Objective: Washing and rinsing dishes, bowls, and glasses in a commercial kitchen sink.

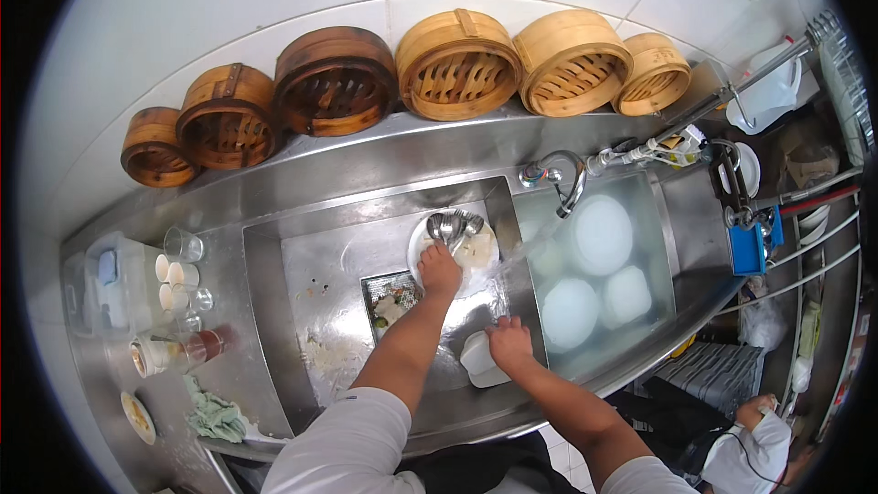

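In the empty-of-water left basin of a steel sink [329, 219], my left hand [440, 271] grips the handles of several metal spoons and forks [449, 226] over a round white plate [485, 247] with pale food scraps. Beside it lies a perforated drain strainer [408, 287] holding food waste. My right hand [509, 343] rests at the edge of white dishes [478, 357] near the basin's front right corner; its fingertips touch the rim, and whether they grip it cannot be told. Water runs from the curved faucet [573, 182] near the divider.
Submerged white dishes [602, 234] lie in the water-filled right basin. Bamboo steamers [458, 68] line the back ledge. Cups [182, 274], glasses [183, 244], a plastic tub [116, 288] and a green cloth [216, 412] stand or lie at left. Another person's sleeve [748, 453] shows at lower right.
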Demonstrator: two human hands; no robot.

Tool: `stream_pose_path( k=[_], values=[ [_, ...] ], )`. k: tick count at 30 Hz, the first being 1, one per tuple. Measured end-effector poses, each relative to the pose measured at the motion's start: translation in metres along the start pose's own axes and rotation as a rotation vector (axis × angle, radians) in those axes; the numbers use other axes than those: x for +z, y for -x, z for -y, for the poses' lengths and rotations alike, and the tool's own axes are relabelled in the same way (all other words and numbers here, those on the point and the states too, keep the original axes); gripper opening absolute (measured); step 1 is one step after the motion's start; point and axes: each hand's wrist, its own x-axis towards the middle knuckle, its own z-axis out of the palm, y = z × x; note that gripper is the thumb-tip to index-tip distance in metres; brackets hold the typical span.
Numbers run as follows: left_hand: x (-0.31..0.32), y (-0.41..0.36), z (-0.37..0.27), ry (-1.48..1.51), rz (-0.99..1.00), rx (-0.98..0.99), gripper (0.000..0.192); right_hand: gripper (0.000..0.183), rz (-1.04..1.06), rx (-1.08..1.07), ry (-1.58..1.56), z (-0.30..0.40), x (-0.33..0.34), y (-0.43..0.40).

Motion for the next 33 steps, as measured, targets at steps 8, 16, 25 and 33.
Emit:
stream_pose_path(
  k=[8,16,25,33],
  values=[
    [0.007,-0.016,-0.006,0.340,0.314,-0.259,0.069,0.039,-0.086,-0.005,-0.157,-0.028,0.014,0.007],
    [-0.001,0.009,-0.069,0.061,0.010,-0.328,0.061,0.043,-0.030,0.004,-0.428,-0.048,0.003,0.003],
    [0.005,-0.023,-0.055,0.210,0.212,-0.303,0.040,0.046,0.156,-0.168,-0.550,-0.069,-0.007,0.012],
    [0.008,-0.005,-0.044,-0.027,0.035,-0.258,0.032,0.050,0.248,-0.284,-0.570,-0.071,-0.007,0.000]
  ],
)
